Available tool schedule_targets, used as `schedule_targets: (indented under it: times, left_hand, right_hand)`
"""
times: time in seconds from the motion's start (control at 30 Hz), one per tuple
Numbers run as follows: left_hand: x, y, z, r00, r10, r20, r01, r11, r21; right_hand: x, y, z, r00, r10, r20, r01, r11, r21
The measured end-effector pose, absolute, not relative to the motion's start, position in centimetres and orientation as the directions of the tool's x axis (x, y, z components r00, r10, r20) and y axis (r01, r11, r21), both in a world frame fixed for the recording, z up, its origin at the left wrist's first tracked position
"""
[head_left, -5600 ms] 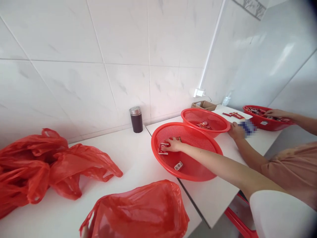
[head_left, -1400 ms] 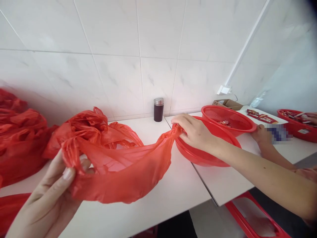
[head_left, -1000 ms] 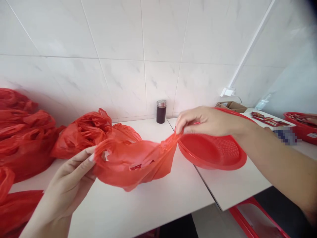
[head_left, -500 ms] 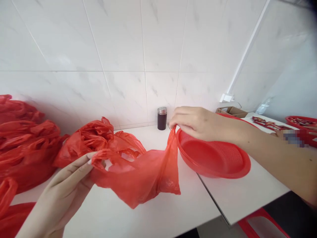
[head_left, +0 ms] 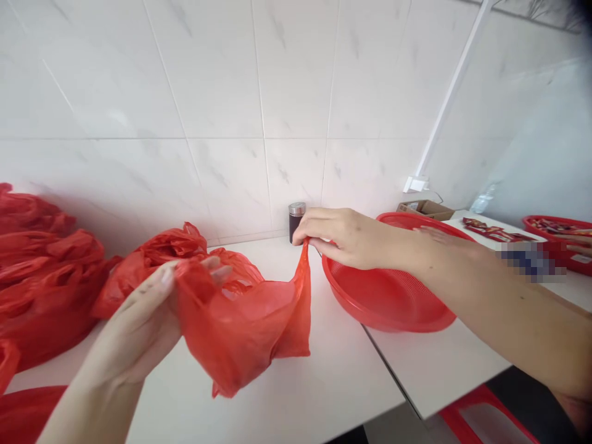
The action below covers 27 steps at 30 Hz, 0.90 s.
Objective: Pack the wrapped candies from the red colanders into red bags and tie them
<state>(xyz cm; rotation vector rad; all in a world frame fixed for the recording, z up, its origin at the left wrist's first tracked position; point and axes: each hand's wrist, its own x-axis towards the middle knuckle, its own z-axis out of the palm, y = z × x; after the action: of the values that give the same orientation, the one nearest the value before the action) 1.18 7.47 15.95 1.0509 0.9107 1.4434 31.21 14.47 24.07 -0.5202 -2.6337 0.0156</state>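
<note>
Currently, red bag (head_left: 245, 320) hangs between left hand (head_left: 143, 320) and right hand (head_left: 345, 237), over tabletop (head_left: 324, 398); left clamped on one top edge, right pinching the gathered opposite end.

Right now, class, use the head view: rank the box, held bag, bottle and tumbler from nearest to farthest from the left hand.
1. Held bag: touching the left hand.
2. Tumbler: ahead, rightward.
3. Box: farther right.
4. Bottle: right, past the box.
</note>
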Motion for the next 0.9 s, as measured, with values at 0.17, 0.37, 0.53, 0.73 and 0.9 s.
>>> schedule_targets:
  times: [0.17,0.37,0.53,0.73,0.9]
  left_hand:
    - [2.9,8.7,16.7,0.371,0.928,0.030,-0.014,-0.027,1.000]
    - [4.8,9.0,16.7,0.244,0.961,-0.128,0.306,0.049,0.951]
    - [4.8,9.3,16.0,0.147,0.987,-0.073,0.125,0.054,0.991]
    - [4.1,9.4,16.0,0.269,0.962,0.045,0.263,-0.118,0.958]
    - [4.1,9.1,16.0,0.276,0.952,0.129,0.396,-0.235,0.888]
  right_hand:
    - [27.2,14.7,24.1,-0.840,0.313,0.443,0.159,0.923,-0.350]
    - [22.3,13.9,21.8,-0.776,0.326,0.539,-0.058,0.815,-0.576]
    - [23.4,14.6,18.3,-0.713,0.588,0.382,0.217,0.703,-0.677]
    - [25.3,10.7,16.7,-0.654,0.643,0.399,0.195,0.653,-0.732]
    - [24.8,10.5,15.9,-0.546,0.647,0.532,0.051,0.659,-0.750]
